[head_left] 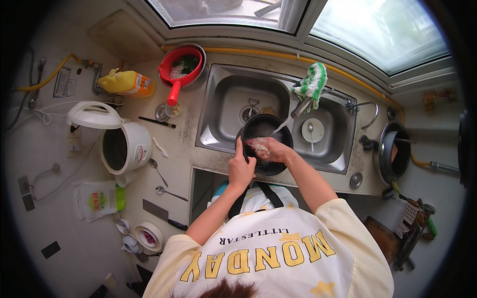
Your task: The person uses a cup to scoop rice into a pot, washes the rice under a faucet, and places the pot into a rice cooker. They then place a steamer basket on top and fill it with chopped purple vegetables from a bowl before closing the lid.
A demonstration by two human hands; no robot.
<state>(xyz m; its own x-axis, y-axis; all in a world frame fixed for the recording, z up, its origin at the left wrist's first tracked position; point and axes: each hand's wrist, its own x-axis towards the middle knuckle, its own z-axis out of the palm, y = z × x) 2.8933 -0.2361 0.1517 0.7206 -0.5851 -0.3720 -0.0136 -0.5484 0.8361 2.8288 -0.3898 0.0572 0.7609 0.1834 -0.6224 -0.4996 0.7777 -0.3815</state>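
Observation:
My left hand (243,167) grips the near-left rim of a black pot (265,172), thumb up along the edge. The pot is held tilted over the front edge of the double-bowl steel sink (228,98). Inside it, my right hand (275,149) cups a pale, wet clump (262,147); whether this is rice or other food, I cannot tell. A stream of water (281,126) runs into the pot from the faucet (301,107), which has a green-and-white cloth (315,83) draped over it. Some fingertips are hidden.
A bowl with a spoon (312,130) sits in the right basin. A red strainer (180,69), yellow jug (126,82) and open rice cooker (136,147) stand on the left. A cleaver (155,210) lies near the counter's left-front edge. A wok (384,149) stands at right.

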